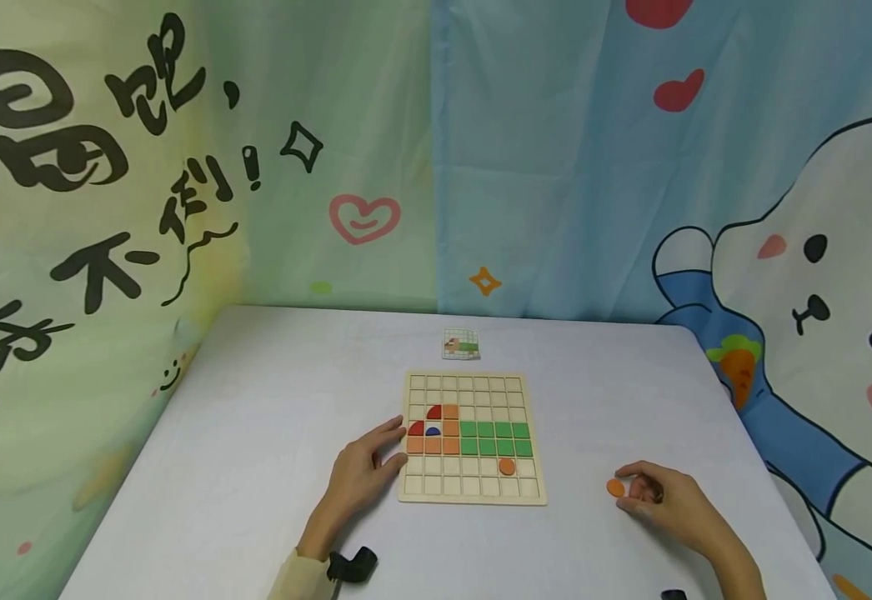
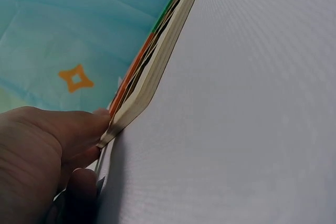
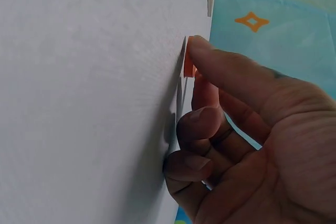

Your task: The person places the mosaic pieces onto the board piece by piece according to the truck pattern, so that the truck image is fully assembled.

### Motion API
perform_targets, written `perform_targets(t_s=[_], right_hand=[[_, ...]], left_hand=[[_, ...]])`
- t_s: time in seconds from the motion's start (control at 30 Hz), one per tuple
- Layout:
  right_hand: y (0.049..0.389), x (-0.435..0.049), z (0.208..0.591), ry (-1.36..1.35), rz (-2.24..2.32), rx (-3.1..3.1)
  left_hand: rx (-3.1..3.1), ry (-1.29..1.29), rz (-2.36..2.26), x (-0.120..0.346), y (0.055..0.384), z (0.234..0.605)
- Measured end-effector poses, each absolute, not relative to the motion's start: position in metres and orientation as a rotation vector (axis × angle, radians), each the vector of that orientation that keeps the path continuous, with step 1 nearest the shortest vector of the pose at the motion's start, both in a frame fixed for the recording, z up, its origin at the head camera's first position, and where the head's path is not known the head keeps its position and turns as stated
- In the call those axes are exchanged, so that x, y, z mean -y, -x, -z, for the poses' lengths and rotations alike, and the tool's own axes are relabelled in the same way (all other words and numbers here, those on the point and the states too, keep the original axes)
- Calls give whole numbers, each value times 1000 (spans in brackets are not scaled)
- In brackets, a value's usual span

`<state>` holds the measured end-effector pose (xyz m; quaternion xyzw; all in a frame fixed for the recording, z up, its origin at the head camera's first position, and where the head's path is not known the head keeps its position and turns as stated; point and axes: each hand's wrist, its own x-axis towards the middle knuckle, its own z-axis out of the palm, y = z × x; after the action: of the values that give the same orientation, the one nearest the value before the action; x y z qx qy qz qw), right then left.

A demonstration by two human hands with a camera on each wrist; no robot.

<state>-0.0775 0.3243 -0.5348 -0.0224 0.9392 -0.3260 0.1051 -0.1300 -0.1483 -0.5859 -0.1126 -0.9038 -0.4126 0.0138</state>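
Note:
A square wooden grid board (image 1: 473, 492) lies on the white table, with red quarter-round, blue half-round, orange square and green square pieces set in its cells. One orange round piece (image 1: 507, 467) sits in a lower cell. Along the board's left edge rests my left hand (image 1: 364, 467), its thumb and fingertips spread apart and touching the rim; the left wrist view shows the thumb (image 2: 84, 124) against the board's side. Off to the right, my right hand (image 1: 664, 500) pinches another orange round piece (image 1: 615, 487) between thumb and index finger, close to the tabletop. Its other fingers curl inward.
Behind the board lies a small picture card (image 1: 461, 343) with a coloured grid pattern. Printed curtains (image 1: 541, 167) hang along the back and both sides of the table (image 1: 271, 392). A black wrist strap (image 1: 352, 565) is on the left wrist.

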Motion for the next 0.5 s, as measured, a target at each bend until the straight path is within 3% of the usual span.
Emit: perform_targets(t_s=[0.5], right_hand=[[81,-325,538,55,957,-2735]], left_hand=[[2831,312,1311,146,129,587]])
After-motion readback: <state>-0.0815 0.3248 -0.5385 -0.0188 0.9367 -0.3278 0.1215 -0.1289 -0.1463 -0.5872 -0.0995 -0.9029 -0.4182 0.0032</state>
